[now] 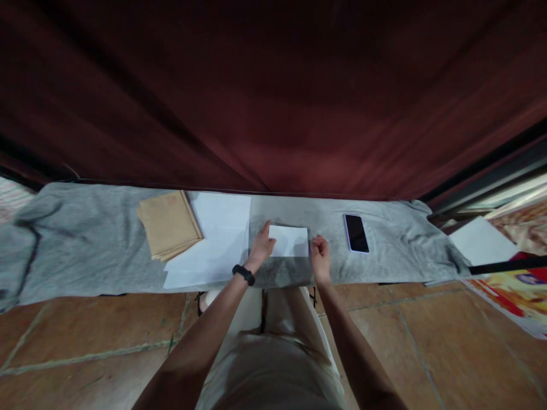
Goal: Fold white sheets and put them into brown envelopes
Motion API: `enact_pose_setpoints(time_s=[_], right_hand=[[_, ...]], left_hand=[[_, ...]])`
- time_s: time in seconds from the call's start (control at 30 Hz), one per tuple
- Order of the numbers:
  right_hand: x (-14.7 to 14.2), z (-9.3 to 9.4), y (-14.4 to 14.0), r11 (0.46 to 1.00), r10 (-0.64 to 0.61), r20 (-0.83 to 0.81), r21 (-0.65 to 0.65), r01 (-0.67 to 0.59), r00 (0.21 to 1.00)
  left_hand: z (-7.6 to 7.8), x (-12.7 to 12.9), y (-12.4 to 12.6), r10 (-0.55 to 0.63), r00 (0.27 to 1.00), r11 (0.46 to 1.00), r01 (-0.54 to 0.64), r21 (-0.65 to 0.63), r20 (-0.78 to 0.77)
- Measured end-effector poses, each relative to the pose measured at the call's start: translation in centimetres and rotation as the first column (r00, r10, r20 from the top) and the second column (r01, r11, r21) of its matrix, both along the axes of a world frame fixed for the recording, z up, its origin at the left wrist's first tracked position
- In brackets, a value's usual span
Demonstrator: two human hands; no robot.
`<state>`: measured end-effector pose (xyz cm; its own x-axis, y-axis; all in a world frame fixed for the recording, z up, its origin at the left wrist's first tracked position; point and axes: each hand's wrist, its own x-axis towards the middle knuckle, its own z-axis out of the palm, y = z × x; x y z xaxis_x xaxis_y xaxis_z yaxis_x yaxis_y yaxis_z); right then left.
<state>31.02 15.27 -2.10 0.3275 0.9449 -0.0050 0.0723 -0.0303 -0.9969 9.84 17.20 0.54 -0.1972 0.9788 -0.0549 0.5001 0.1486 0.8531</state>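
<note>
Both our hands rest on a small folded white paper (290,240) lying on the grey cloth (85,250): our left hand (261,247) presses its left edge with fingers spread flat, our right hand (320,256) sits loosely curled at its right corner. Whether the right pinches the edge, we cannot tell. No writing shows on it. Larger white sheets (217,239) and brown envelopes (168,225) lie left; a dark phone (356,232) lies right.

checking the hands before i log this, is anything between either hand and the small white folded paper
Nothing visible. The left hand rests on the left edge of the small white folded paper, and the right hand sits at its lower right corner. The phone lies apart to the right on the grey cloth.
</note>
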Motion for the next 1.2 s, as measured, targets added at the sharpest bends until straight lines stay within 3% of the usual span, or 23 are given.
enact_pose_setpoints(time_s=[0.07,0.13,0.2,0.33,0.4,0.47,0.6,0.67,0.83,1.03,1.2], right_hand=[[0.0,0.2,-0.4,0.989,0.049,0.343,0.117,-0.095,0.938],[-0.6,0.6,-0.8,0.949,0.135,0.596,0.152,-0.277,0.792],[-1.7,0.9,-1.1,0.895,0.213,0.758,0.101,-0.434,0.617],[-3.5,0.6,-1.4,0.846,0.260,0.915,-0.061,-0.530,0.309],[-3.8,0.3,-1.4,0.840,0.267,0.936,-0.109,-0.531,0.230],[-3.7,0.1,-1.4,0.834,0.277,0.943,-0.141,-0.534,0.183],[-3.0,-0.3,-1.4,0.805,0.303,0.947,-0.194,-0.561,0.107],[-2.7,-0.3,-1.5,0.794,0.307,0.948,-0.209,-0.570,0.080],[-2.5,-0.4,-1.3,0.817,0.276,0.958,-0.191,-0.544,0.078],[-1.5,-0.6,-0.6,0.898,0.224,0.955,-0.126,-0.421,0.192],[-0.3,-0.6,-0.1,0.919,0.206,0.952,-0.110,-0.378,0.225]], left_hand=[[0.0,0.0,0.0,-0.046,0.993,0.998,0.040,-0.050,-0.104],[0.1,0.3,-0.1,-0.066,0.981,0.995,0.052,-0.082,-0.181],[0.2,0.7,-0.4,-0.064,0.968,0.996,0.045,-0.082,-0.244],[0.5,1.5,-1.9,0.012,0.914,0.999,0.004,0.038,-0.405],[0.4,2.1,-2.8,0.048,0.877,0.989,0.025,0.146,-0.478],[0.2,2.9,-3.6,0.011,0.855,0.972,0.113,0.207,-0.518],[-0.5,5.0,-4.5,-0.196,0.807,0.927,0.338,0.164,-0.557],[-0.9,5.7,-4.7,-0.234,0.783,0.918,0.373,0.135,-0.576],[-1.7,5.7,-4.6,-0.205,0.767,0.941,0.326,0.094,-0.608],[-2.0,5.2,-5.1,-0.155,0.712,0.967,0.253,0.044,-0.685],[-2.1,5.0,-5.4,-0.104,0.693,0.982,0.185,0.036,-0.714]])
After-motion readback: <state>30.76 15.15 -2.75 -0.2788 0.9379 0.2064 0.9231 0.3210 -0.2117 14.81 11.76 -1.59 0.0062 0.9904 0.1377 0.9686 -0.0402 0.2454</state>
